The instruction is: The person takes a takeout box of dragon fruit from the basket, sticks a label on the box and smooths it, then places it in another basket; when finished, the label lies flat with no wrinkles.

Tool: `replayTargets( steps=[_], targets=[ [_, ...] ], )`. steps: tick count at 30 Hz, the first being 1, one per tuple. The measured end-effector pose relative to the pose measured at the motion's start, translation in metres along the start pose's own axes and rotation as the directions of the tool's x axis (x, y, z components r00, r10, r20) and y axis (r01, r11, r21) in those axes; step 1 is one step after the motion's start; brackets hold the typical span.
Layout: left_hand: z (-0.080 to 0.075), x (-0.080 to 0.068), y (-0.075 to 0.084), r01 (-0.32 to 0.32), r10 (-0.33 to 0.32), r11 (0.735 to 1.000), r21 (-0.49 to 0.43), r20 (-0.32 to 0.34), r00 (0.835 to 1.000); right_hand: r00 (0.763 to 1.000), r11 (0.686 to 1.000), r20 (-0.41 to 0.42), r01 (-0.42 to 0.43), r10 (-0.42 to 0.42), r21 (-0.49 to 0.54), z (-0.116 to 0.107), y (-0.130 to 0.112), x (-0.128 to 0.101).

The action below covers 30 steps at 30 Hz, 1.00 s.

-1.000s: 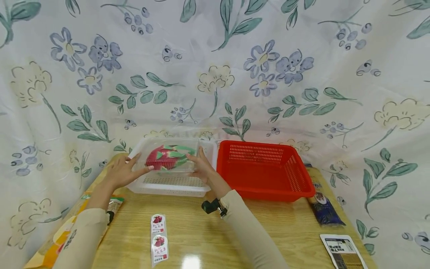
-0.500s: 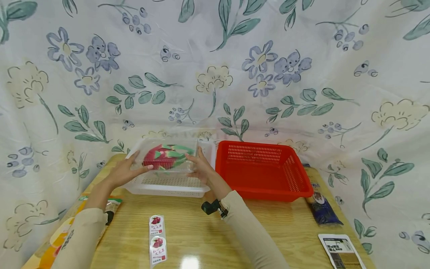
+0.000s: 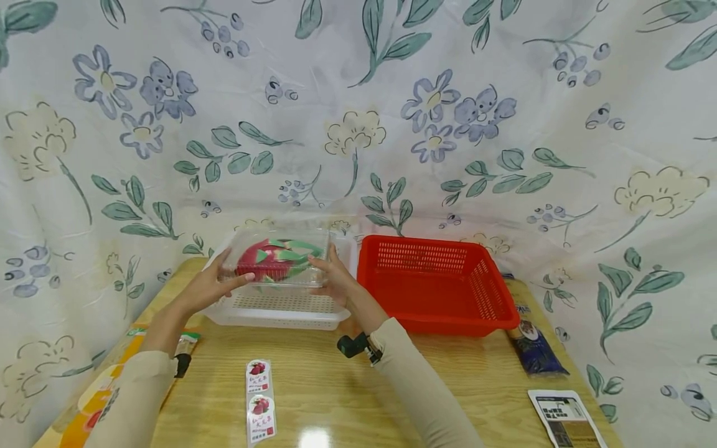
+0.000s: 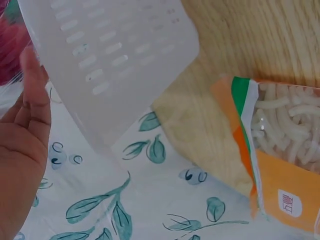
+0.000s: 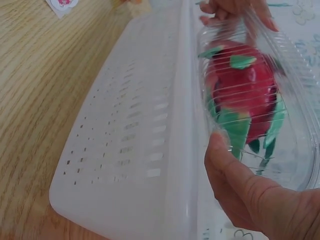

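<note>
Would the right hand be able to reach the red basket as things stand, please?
Probably not freely: the right hand helps the left hand hold the clear box. The red basket sits just beside it, unobstructed.

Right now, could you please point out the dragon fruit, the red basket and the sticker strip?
dragon fruit [image 3: 272, 259], head view, red skin seen through the clear box
red basket [image 3: 493, 298], head view, right side wall
sticker strip [image 3: 259, 402], head view, lower sticker

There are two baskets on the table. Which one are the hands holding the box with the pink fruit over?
The white basket, the left one. Both hands, left and right, hold the clear box above it. The red basket sits beside it, to the right.
</note>
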<state>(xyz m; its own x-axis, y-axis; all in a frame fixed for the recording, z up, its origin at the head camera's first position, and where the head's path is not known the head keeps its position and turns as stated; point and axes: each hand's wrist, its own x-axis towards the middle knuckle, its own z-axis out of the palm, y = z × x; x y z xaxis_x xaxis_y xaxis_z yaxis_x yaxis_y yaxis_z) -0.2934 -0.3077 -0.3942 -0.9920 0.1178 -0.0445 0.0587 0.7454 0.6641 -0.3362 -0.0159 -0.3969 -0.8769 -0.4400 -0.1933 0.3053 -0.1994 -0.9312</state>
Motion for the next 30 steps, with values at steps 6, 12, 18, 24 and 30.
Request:
replayTargets(
  steps=[6, 12, 18, 24, 30],
  targets=[
    [0.003, -0.002, -0.005, -0.016, 0.016, 1.000, 0.008, -0.001, 1.000, 1.000, 1.000, 0.026, -0.013, 0.013, -0.024, 0.000, 0.003, 0.001],
    [0.005, -0.005, -0.008, -0.004, 0.004, 1.000, -0.003, -0.003, 1.000, 0.999, 0.995, 0.040, -0.021, 0.025, -0.095, 0.000, 0.003, -0.002],
    [0.004, -0.009, -0.010, -0.010, 0.011, 1.000, 0.011, -0.013, 1.000, 0.996, 0.990, 0.085, -0.022, 0.034, -0.137, 0.002, 0.003, -0.006],
    [0.003, -0.014, -0.010, -0.004, 0.005, 1.000, 0.017, -0.032, 0.999, 0.992, 0.987, 0.119, -0.028, 0.047, -0.157, 0.004, 0.004, -0.009],
    [0.002, -0.019, -0.007, -0.022, 0.023, 1.000, 0.017, -0.057, 0.998, 0.991, 0.982, 0.125, -0.013, 0.038, -0.190, 0.005, 0.003, -0.012]
  ],
)
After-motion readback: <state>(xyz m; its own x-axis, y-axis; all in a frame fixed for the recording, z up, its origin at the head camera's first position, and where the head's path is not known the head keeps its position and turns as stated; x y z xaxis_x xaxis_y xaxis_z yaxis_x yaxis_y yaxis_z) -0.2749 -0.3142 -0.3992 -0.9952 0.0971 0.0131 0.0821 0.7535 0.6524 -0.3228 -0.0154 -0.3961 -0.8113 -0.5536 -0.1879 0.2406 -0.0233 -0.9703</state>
